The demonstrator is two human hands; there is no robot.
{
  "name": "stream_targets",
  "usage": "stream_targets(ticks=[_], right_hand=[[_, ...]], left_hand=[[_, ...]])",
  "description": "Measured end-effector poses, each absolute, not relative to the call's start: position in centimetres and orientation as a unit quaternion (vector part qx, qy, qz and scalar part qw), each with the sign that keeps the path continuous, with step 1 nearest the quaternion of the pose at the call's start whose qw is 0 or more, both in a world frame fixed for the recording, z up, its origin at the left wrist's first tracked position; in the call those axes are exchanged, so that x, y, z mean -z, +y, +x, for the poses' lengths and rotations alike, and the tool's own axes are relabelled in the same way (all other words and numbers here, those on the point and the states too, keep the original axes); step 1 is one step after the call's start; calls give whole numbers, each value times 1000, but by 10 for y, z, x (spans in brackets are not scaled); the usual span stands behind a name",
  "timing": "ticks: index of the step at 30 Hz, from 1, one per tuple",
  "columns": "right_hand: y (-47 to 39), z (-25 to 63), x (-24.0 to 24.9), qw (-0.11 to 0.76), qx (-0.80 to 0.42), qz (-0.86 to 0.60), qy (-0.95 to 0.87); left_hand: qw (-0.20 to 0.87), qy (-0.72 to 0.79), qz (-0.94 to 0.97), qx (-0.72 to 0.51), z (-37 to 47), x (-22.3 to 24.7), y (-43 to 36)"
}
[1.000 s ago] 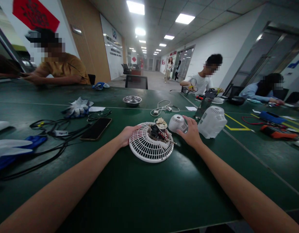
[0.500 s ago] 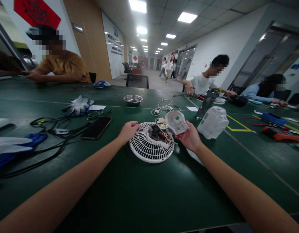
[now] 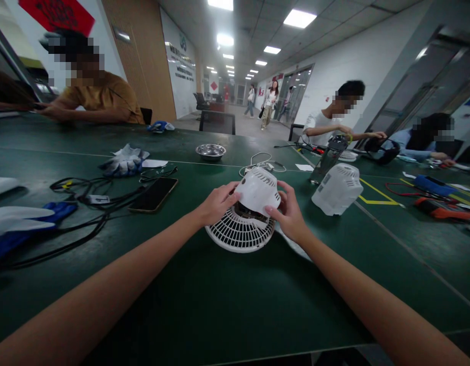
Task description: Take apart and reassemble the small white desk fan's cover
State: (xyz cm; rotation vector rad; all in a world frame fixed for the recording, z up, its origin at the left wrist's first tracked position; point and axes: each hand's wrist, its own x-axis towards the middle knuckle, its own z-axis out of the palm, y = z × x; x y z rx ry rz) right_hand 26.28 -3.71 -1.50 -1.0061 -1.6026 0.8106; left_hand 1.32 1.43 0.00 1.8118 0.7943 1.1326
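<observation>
A white plastic motor cover (image 3: 259, 189) with slotted vents sits tilted over the dark motor parts on a round white fan grille (image 3: 238, 236). My left hand (image 3: 219, 203) grips the cover's left side, thumb and fingers against its edge. On the other side my right hand (image 3: 290, 211) holds it, thumb on the front rim and fingers behind. Most of the motor is hidden under the cover. A pale, curved piece (image 3: 294, 244) lies on the table, partly behind my right forearm. To the right stands a white plastic housing (image 3: 337, 189).
A phone (image 3: 153, 194), black cables (image 3: 101, 218) and work gloves (image 3: 124, 160) lie at left. Behind the grille are a white cord (image 3: 263, 161) and a steel bowl (image 3: 211, 151). A bottle (image 3: 328, 160) and an orange meter (image 3: 443, 208) are at right. Other people sit around the table.
My right hand has turned the cover over and brought it left onto the motor. My left hand has moved from the grille's rim to the cover's left side.
</observation>
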Motion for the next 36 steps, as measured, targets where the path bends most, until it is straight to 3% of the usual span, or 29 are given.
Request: stream_targets(ticks=[7,21,36], right_hand=[[-42,263,10,506,-309,-408,-694],[-42,263,9,447,-178,-436,-761],[-31,271,19,428,-213,-382,-791]], left_hand=[[440,301,725,-437,12,-7,12],[317,282,822,-379,2,-4,20],[234,303,882,-274,-1,-5,27]])
